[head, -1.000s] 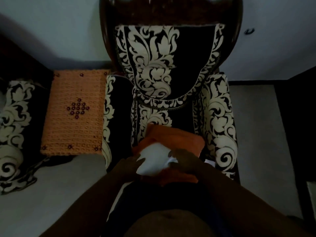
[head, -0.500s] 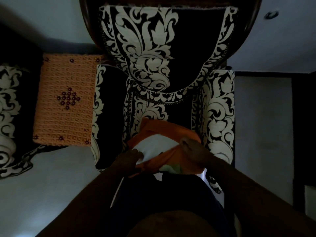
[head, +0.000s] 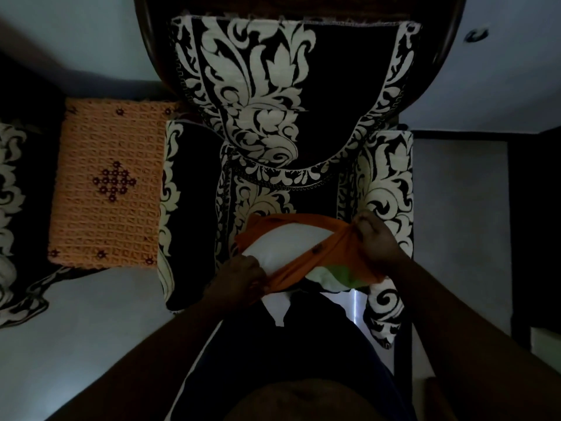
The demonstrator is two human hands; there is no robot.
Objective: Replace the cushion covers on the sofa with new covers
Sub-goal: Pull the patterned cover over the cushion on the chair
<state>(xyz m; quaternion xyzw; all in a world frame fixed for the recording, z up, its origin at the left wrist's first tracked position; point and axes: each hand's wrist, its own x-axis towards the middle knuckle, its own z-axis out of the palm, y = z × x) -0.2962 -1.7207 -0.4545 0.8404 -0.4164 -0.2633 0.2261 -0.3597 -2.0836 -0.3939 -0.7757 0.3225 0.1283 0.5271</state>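
Note:
A white cushion point(head: 288, 243) lies on the seat of a black armchair point(head: 303, 117) with cream leaf patterns. An orange cover point(head: 331, 256) is stretched across the cushion, its opening spread so the white shows through. My left hand point(head: 239, 278) grips the cover's near-left edge. At the far right corner my right hand point(head: 375, 238) pinches the orange fabric and pulls it taut. A pale green cloth point(head: 337, 276) shows under the cover's near edge.
An orange knitted cloth point(head: 109, 183) with a dark flower motif covers a side table left of the armchair. Another patterned seat point(head: 12, 208) stands at the far left. Pale floor point(head: 455, 223) lies on the right, with dark furniture at the right edge.
The orange cover's opening has been pulled wider. My right hand moved right and up with its corner, and my left hand gripped the near edge. More white cushion shows.

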